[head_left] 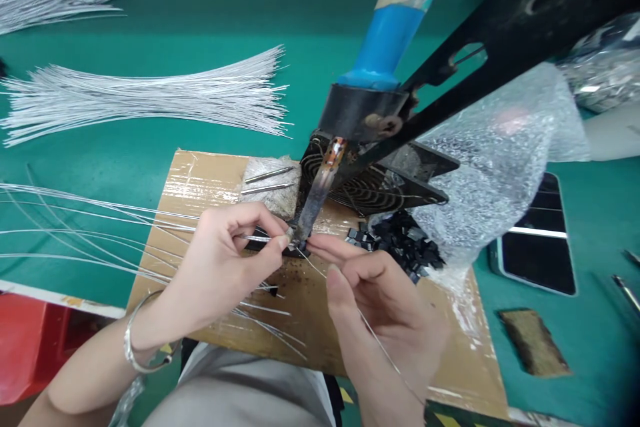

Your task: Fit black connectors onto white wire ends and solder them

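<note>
My left hand (233, 260) is closed in a pinch on a thin white wire (259, 238) just left of the soldering iron tip. The soldering iron (316, 200) points down from a black stand, its tip between my hands. In my right hand (385, 313), a thin strand of solder wire (377, 340) passes under the thumb and reaches to the tip. My right fingertips are close beside the iron's end. A dark part under the tip is mostly hidden by my fingers. Loose white wires (95, 197) lie beneath and left of my left hand.
Cardboard (200, 180) covers the work area. A fan (390, 193) stands behind the iron, beside a pile of small black pieces (407, 240). A wire bundle (150, 100) lies at left. Bubble wrap (490, 160), a phone (537, 247) and a brown sponge (534, 341) are at right.
</note>
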`<state>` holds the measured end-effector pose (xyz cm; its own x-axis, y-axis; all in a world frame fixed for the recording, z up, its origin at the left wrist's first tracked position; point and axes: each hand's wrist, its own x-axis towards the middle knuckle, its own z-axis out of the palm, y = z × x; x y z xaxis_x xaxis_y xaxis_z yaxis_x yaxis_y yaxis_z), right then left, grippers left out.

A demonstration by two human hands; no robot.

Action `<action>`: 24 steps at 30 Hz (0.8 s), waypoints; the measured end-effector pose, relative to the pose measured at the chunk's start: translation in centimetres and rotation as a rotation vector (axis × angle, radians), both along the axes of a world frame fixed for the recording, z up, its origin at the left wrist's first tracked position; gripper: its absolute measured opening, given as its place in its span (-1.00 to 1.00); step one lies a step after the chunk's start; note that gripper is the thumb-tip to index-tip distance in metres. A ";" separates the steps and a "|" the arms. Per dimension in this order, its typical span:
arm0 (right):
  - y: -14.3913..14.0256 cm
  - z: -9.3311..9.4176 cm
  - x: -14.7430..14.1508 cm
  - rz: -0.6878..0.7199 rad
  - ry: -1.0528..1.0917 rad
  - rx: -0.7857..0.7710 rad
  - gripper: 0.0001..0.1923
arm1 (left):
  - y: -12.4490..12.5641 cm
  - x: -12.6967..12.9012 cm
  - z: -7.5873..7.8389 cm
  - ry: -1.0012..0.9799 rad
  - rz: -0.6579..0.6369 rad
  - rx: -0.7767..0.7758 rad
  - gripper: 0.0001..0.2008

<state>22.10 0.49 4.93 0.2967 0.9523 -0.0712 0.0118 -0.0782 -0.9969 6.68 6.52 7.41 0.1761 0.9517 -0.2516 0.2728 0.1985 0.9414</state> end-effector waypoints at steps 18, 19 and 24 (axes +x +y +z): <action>-0.1 -0.6 0.2 0.014 -0.114 0.037 -0.78 | 0.1 0.3 0.0 0.032 0.003 -0.002 -0.93; -0.1 -0.5 0.1 0.015 -0.118 0.044 -0.78 | 0.1 0.3 0.0 0.034 0.003 0.000 -0.93; 0.0 -0.3 -0.1 0.014 -0.117 0.062 -0.78 | 0.1 0.2 0.2 0.042 0.000 0.000 -0.93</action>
